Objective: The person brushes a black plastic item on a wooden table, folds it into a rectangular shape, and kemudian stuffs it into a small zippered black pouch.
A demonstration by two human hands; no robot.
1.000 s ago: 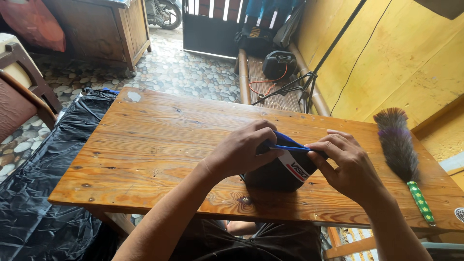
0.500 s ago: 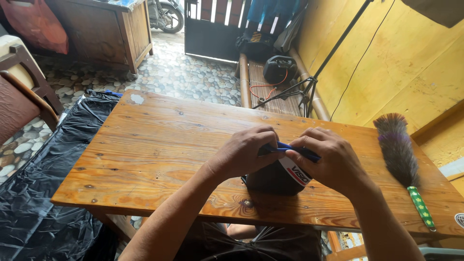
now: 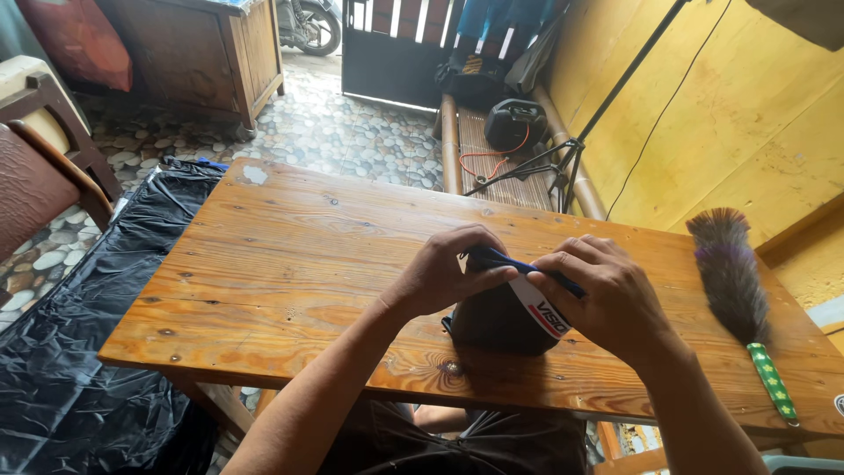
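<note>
On the wooden table [image 3: 290, 255] stands a small dark pouch [image 3: 492, 321] with a blue upper edge and a white strip across its front. My left hand [image 3: 444, 273] pinches the pouch's top edge from the left. My right hand [image 3: 607, 295] grips the same edge from the right, its fingers over the white strip. Both hands meet over the top of the pouch and hide most of it.
A feather duster [image 3: 734, 286] with a green handle lies at the table's right end. Black plastic sheeting [image 3: 79, 334] covers the floor at the left. A chair [image 3: 40, 167], a wooden cabinet [image 3: 198, 53] and a tripod [image 3: 563, 163] stand beyond.
My hands have drawn closer together over the pouch's top edge. The pouch has stayed in place on the table.
</note>
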